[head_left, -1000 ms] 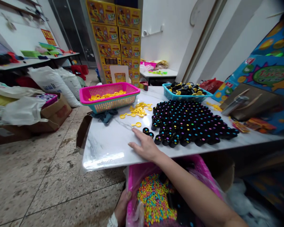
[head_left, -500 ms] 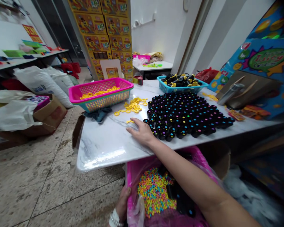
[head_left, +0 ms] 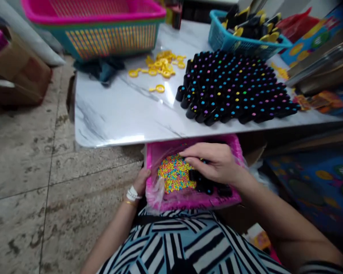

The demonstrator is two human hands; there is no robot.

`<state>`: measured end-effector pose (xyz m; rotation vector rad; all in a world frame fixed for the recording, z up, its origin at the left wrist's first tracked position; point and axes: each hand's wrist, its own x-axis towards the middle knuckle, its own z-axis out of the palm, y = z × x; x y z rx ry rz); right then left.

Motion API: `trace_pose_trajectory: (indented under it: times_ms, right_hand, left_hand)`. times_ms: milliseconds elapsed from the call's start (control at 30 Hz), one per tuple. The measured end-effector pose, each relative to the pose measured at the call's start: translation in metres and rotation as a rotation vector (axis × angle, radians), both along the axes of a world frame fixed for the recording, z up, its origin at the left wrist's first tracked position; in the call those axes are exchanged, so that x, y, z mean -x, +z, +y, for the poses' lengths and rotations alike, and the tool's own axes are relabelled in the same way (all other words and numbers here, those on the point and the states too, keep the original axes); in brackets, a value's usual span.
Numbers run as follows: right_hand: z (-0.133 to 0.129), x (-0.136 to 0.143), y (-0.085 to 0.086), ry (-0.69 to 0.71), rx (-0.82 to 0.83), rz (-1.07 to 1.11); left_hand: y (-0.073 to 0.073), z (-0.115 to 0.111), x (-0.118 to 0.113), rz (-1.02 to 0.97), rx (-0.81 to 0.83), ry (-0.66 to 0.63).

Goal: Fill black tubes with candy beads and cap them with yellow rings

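Observation:
A pink plastic basket (head_left: 151,161), lined with clear film, sits below the table's front edge against my body. Small multicoloured candy balls (head_left: 175,175) fill its left part, and black cylindrical pieces (head_left: 208,186) lie on the right. My left hand (head_left: 141,180) grips the basket's left side; its fingertips are hidden. Over the candy balls is my right hand (head_left: 213,161), thumb and fingers drawn together at the tips; anything between them is too small to make out. Many black tubes (head_left: 231,91) stand packed on the table, coloured dots on their tops.
Yellow ring-ended pieces (head_left: 162,64) lie on the marbled white table (head_left: 117,110), one of them (head_left: 159,88) apart. Behind stand a pink-and-teal basket (head_left: 111,42) and a blue basket (head_left: 231,40) of black-and-yellow pieces. A dark cloth (head_left: 103,70) lies at the left.
My right hand has drawn back from the tabletop beside the yellow pieces down into the pink basket. My left hand stays on its side. The view has tilted downward.

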<state>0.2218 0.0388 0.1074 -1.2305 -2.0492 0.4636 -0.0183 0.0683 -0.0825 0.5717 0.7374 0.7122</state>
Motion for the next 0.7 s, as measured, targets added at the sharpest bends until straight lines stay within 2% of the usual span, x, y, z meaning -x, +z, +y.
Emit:
trace_pose_trajectory:
  times_ms: [33,100,167,233,333,400,500,600,700]
  right_hand:
    - [-0.017,-0.015,-0.006,-0.043,0.074,-0.090]
    - [-0.046,-0.043,-0.024,-0.001,0.239,-0.302]
    - [-0.065,-0.061,-0.049,0.037,0.299,-0.563]
    - [-0.073,-0.064,-0.074,0.070,0.299,-0.748]
    - [-0.063,-0.045,-0.099,0.110,0.297,-0.826]
    - [-0.049,-0.024,-0.105,0.145,0.316,-0.825]
    - [-0.035,0.000,-0.105,0.196,0.351,-0.857]
    - [-0.034,0.009,-0.103,0.198,0.432,-0.925]
    - [-0.039,0.014,-0.104,0.142,0.490,-0.955]
  left_hand:
    - [-0.001,0.000,0.000,0.002,-0.006,0.003]
    - [-0.002,0.000,-0.002,0.012,-0.013,0.007]
    - [0.000,0.001,-0.005,0.017,-0.017,0.003]
    - [0.002,0.001,-0.008,0.016,-0.035,0.000]
    - [0.001,0.001,-0.012,0.008,-0.054,-0.016]
    - [-0.002,-0.001,-0.012,-0.003,-0.052,-0.024]
    - [-0.006,-0.003,-0.007,-0.003,-0.048,-0.012]
    - [-0.006,-0.005,-0.004,0.001,-0.046,0.012]
    - [-0.001,-0.005,-0.005,-0.038,-0.051,0.003]
